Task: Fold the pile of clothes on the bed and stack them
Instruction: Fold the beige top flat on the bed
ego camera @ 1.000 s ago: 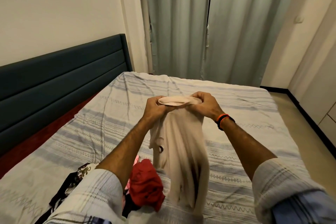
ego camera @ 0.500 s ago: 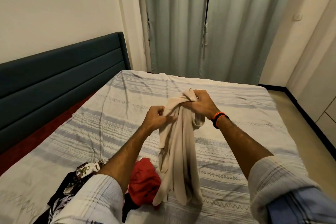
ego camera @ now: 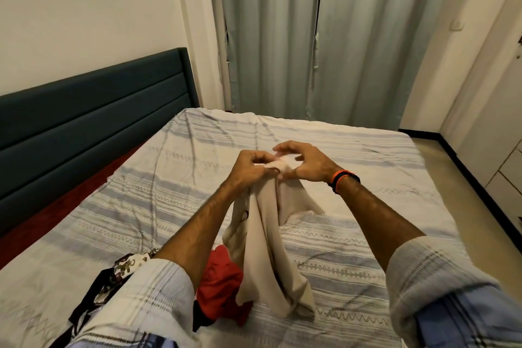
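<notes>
A beige garment [ego camera: 265, 237] hangs bunched from both hands above the striped bed [ego camera: 158, 200], its lower end resting on the sheet. My left hand [ego camera: 250, 168] pinches its top edge. Right beside it, my right hand [ego camera: 303, 162] holds the same edge with thumb and fingers, the other fingers spread. A red garment [ego camera: 220, 285] lies crumpled under my left forearm. A black and white patterned garment [ego camera: 113, 280] lies at the near left, partly hidden by my sleeve.
A dark teal headboard [ego camera: 93, 118] runs along the left. Grey-green curtains [ego camera: 310, 37] hang behind the bed. Bare floor [ego camera: 463, 183] and white cabinet fronts [ego camera: 505, 167] lie to the right. The far half of the sheet shows only stripes.
The hands came close together again at the garment's top edge. The right hand loosened from a full fist to a finger pinch, and the cloth hangs wider at the bottom.
</notes>
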### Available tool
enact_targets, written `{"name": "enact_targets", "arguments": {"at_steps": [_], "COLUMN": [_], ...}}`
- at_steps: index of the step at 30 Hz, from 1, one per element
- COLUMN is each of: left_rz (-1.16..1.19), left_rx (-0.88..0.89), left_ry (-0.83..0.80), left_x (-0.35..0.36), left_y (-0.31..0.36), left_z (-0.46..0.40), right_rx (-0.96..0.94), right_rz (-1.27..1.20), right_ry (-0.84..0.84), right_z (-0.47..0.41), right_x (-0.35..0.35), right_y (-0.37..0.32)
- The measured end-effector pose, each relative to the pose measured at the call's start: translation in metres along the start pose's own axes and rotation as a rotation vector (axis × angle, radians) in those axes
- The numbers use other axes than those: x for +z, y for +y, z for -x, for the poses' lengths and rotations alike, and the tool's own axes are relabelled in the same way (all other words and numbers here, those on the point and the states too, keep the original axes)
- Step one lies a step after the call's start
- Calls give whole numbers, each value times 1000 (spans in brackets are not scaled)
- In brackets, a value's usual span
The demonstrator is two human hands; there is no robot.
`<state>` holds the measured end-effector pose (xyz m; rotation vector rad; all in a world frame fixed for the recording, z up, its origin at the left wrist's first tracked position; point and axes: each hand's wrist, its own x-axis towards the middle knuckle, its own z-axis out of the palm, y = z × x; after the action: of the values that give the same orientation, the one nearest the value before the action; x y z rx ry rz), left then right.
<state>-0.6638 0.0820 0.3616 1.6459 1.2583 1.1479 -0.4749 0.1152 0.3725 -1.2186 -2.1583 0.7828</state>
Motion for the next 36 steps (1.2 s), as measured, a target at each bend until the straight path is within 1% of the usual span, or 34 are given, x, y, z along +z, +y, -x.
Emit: {"name": "enact_targets", "arguments": {"at_steps": [1,3,5,7,9,11,13,15,17,20,23,26,30,34,36], "left_rz": [-12,-15,-54,-171,-262,-271,-206,-113,-88,-137,-222,-227,-121,18,41], "left_rx": [7,-11,-82,-182,-235,-256,-271,-282,-279,-222,-115,-73,-54,-53,-81], "left_ry": [-9,-13,-52,-154,-276,-344,-367,-344,-280,-134,-90,-21,-26,79,38], "left_x": [1,0,-7,-16,-21,-23,-26,-31,-33,-29,-23,-16,-3,-1,-7], "left_y": [3,5,1,-8,-18,-27,-33,-36,-33,-32,-35,-33,-23,-15,-18], "left_z": [-1,-1,1,3,7,11,14,16,16,9,2,-2,-7,-4,0], "right_rx": [20,53,44,-6,-23,-31,-30,-11,13,39,87,95,40,17,-6], "right_rz": [-30,-20,-6,-60,-107,-117,-125,-121,-61,74,109,119,91,123,60], "right_ry": [-31,-43,-25,-24,-22,4,25,28,-3,-39,1,-14,-41,-15,15], "right_z": [-2,-5,-6,-5,-4,-4,-4,-4,-3,-1,3,6,3,-1,-3], "right_x": [3,6,4,0,-2,-2,-4,-9,-12,-8,1,10,21,22,18], "right_y": [-3,-7,-7,-5,-6,-8,-6,-1,6,14,17,13,-1,-10,-12]}}
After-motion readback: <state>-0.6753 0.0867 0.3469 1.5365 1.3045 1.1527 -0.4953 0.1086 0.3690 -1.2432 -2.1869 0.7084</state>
